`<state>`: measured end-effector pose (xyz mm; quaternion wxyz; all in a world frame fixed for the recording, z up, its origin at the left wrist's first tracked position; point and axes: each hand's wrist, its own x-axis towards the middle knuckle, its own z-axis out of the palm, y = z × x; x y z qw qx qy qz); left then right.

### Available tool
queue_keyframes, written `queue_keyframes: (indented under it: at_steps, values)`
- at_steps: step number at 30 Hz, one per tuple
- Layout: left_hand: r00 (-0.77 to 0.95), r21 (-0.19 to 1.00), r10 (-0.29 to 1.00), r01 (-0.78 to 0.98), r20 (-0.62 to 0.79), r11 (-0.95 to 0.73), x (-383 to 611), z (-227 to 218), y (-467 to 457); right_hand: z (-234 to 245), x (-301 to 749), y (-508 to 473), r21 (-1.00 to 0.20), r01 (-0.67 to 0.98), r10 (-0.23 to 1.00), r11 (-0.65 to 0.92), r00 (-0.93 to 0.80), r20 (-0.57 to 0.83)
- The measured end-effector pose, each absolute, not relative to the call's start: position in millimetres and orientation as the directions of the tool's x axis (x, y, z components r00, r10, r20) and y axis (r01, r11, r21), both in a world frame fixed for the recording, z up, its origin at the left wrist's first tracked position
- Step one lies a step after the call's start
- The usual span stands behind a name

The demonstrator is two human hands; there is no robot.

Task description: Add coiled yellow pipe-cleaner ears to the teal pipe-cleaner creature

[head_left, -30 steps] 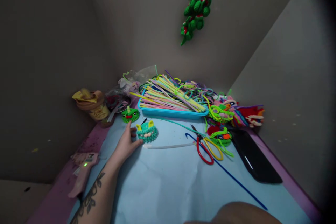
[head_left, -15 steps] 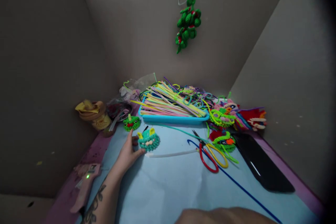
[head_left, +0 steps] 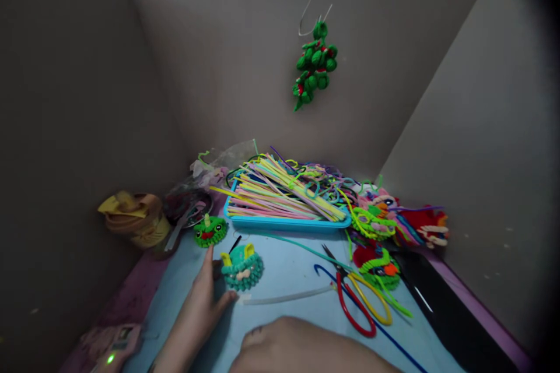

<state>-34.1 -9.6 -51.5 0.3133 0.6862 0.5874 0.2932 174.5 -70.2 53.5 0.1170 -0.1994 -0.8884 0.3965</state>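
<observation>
My left hand (head_left: 203, 297) rests on the light blue sheet beside a teal fuzzy pipe-cleaner piece (head_left: 243, 271) with yellow ears. Thumb and index finger are spread apart at its left side; whether they touch it I cannot tell. Just beyond the fingertips sits a green pipe-cleaner frog-like head (head_left: 210, 231) with a red mouth. My right hand (head_left: 284, 347) is low in front, back of the hand up, fingers curled under; anything inside them is hidden. A clear glue stick (head_left: 289, 297) lies beyond it, with scissors (head_left: 356, 297) with red and yellow handles to the right.
A blue tray (head_left: 289, 225) heaped with pipe cleaners stands at the back. Colourful fuzzy figures (head_left: 376, 268) and a black phone-like slab (head_left: 446, 309) lie right. A blue hooked rod (head_left: 389, 341) runs under the scissors. A pink glue gun (head_left: 116, 347), lit green, lies left.
The view has tilted up, so things sit lower in the picture. My right hand has come further in from the bottom edge. My left hand stays beside the teal piece.
</observation>
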Motion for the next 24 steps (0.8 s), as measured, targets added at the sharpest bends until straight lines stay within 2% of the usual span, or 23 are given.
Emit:
queue_keyframes:
  at_steps: [1, 3, 6, 10, 13, 16, 19, 24]
  values:
    - [0.146, 0.760, 0.989, 0.638, 0.036, -0.122, -34.1, -52.0, -9.8, 57.7, 176.0, -64.8, -0.718, 0.349, 0.514, 0.602, -0.857, 0.015]
    - [0.160, 0.733, 0.986, 0.666, 0.042, -0.139, -33.6, -53.4, -10.2, 63.8, 183.5, -50.9, -0.658, 0.560, 0.748, 0.503, -0.664, 0.007]
    - [0.158, 0.692, 0.986, 0.706, 0.052, -0.150, -30.7, -53.4, -11.7, 63.4, 200.6, -24.7, -0.573, 0.745, 0.906, 0.342, -0.423, -0.009]
    - [0.125, 0.632, 0.991, 0.765, 0.042, -0.123, -23.8, -47.0, -15.0, 58.4, 221.0, 16.2, -0.454, 0.824, 0.913, 0.338, -0.405, -0.056]
    - [0.124, 0.600, 0.991, 0.790, 0.045, -0.126, -19.5, -40.2, -17.1, 59.1, 226.8, 52.2, -0.370, 0.874, 0.947, 0.316, -0.317, 0.060]
    - [0.112, 0.589, 0.993, 0.801, 0.025, -0.106, -17.5, -35.0, -18.2, 54.8, 220.8, 87.8, -0.272, 0.901, 0.940, 0.338, -0.308, 0.148]
    - [0.104, 0.599, 0.994, 0.797, -0.019, -0.072, -17.6, -32.8, -18.9, 42.7, 208.4, 114.1, -0.153, 0.926, 0.938, 0.344, -0.332, 0.102]
    - [0.124, 0.621, 0.991, 0.781, -0.053, -0.065, -18.8, -32.1, -20.3, 25.2, 199.2, 132.5, -0.073, 0.963, 0.962, 0.261, -0.253, 0.104]
